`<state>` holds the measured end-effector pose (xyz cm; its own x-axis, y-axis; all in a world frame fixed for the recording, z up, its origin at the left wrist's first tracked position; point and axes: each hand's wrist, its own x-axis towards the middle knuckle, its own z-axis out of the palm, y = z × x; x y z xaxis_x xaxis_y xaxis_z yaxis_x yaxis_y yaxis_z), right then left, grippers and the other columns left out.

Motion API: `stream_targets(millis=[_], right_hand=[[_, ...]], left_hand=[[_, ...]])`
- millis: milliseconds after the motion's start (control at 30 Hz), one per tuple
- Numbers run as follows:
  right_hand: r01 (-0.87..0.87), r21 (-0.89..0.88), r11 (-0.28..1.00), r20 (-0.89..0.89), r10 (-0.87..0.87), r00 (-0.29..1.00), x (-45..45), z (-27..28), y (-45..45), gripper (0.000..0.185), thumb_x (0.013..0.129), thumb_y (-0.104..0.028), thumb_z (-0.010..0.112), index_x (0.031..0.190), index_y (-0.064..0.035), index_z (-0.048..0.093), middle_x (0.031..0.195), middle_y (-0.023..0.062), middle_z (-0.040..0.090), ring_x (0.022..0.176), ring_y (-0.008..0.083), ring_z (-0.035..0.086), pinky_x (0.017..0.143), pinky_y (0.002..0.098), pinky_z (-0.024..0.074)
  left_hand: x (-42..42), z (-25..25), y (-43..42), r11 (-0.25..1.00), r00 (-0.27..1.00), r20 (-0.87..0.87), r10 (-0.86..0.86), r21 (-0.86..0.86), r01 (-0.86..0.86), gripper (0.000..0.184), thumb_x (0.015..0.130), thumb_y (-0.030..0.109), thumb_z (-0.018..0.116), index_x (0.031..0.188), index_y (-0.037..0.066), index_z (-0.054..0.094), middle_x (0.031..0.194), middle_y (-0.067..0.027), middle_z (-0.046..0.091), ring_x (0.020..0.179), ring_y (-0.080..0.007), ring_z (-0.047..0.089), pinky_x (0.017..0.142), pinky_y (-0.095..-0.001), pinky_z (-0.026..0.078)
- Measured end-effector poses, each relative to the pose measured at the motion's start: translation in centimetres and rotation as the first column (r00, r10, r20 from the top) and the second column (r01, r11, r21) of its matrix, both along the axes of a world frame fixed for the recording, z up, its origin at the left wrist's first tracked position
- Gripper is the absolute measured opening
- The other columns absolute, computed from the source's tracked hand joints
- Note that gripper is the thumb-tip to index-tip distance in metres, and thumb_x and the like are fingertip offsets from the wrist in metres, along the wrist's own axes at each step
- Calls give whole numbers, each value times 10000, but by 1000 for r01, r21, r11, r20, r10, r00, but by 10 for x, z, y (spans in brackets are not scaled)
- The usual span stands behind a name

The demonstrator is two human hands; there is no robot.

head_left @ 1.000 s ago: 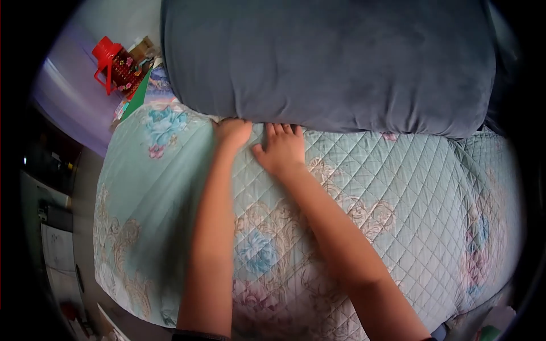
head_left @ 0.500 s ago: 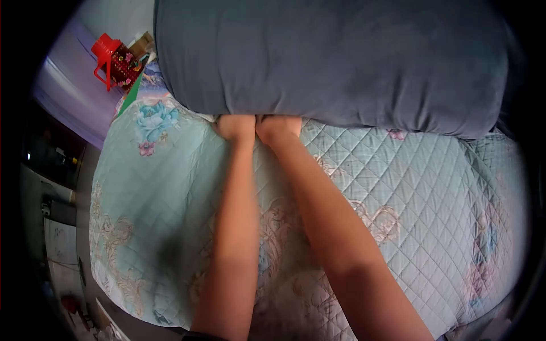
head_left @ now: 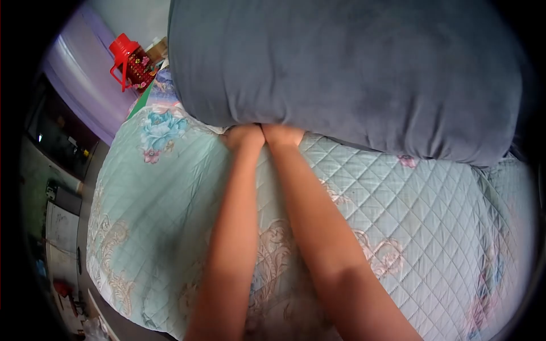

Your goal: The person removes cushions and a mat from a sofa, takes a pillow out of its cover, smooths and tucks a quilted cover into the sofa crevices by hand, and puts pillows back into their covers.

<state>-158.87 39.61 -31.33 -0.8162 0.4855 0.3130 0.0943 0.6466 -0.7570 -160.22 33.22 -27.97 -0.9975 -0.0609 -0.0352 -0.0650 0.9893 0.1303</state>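
Bedspread (head_left: 432, 210), pale green, diamond-quilted and printed with flowers, spreads beneath two bare forearms (head_left: 234, 238) that converge as they reach forward. At their ends the left hand (head_left: 245, 136) and the right hand (head_left: 284, 135) sit together, side by side, at the near edge of a thick grey roll (head_left: 341, 68) lying across the bedspread. Fingers disappear at that edge, so whether they grip anything cannot be told. Beyond the roll's left end is a red thermos (head_left: 136, 67), near purple drapery (head_left: 79, 68).
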Motion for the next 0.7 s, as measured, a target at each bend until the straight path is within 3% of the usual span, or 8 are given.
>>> stream_targets(millis=[67,133,200,300,400,433,533,700], right_hand=[[-47,-137,990,-30,43,999,-2,2,0,630,808,-459,408,1301,-77,315,1352,132,311,1252,292,271,1023,364,229],[-163,-212,964,-56,154,986,-16,-5,3,566,812,-430,412,1251,-74,393,1287,138,403,1194,299,360,984,358,288],[-170,-183,968,-114,151,982,-20,-14,-1,548,813,-414,422,1240,-71,403,1272,143,417,1180,309,372,977,379,292],[-165,-185,969,-231,120,966,-19,-11,-3,510,806,-382,443,1204,-62,436,1240,154,442,1152,327,392,960,402,302],[-155,-197,968,-331,83,940,-15,-3,-2,480,799,-361,456,1164,-51,471,1211,162,465,1135,332,402,949,401,309],[-147,-169,975,-387,71,919,-15,0,-2,469,798,-355,456,1150,-46,482,1197,163,475,1130,331,406,948,398,310],[-180,-170,969,-431,91,898,-37,-11,-6,461,793,-346,468,1137,-39,490,1184,163,484,1126,328,410,948,395,307],[-191,-67,979,-395,150,907,-16,5,2,455,796,-327,485,1140,-30,486,1188,158,484,1125,319,417,955,378,304]], left_hand=[[-2,3,-10,998,995,104,3,-69,5,523,822,273,392,1308,93,318,1347,-91,336,1136,-287,450,928,-367,375],[-14,1,-19,943,926,277,-258,-137,304,440,768,247,425,1137,30,527,1202,-205,467,1106,-249,486,887,-343,393],[0,21,-15,950,902,346,-258,-80,302,459,744,206,417,1138,-8,511,1195,-216,468,1107,-284,478,895,-344,385],[4,11,-13,976,961,212,-176,-94,199,507,747,193,418,1199,-36,439,1276,-215,390,1166,-277,420,953,-321,334],[-17,-36,-18,986,973,179,-142,-59,155,787,804,496,373,1368,46,60,1437,-123,17,1316,-316,38,1059,-440,77],[9,3,-5,995,951,307,-47,-67,71,688,826,393,343,1380,97,60,1448,-68,27,1325,-288,42,1023,-538,73],[3,-18,-9,1000,991,130,-7,16,5,843,759,625,329,1383,129,55,1444,-87,6,1320,-314,9,1026,-540,11],[-10,-15,-27,994,994,-3,-113,-4,113,723,782,571,313,1342,117,252,1403,-123,200,1316,-260,115,1042,-469,92]])
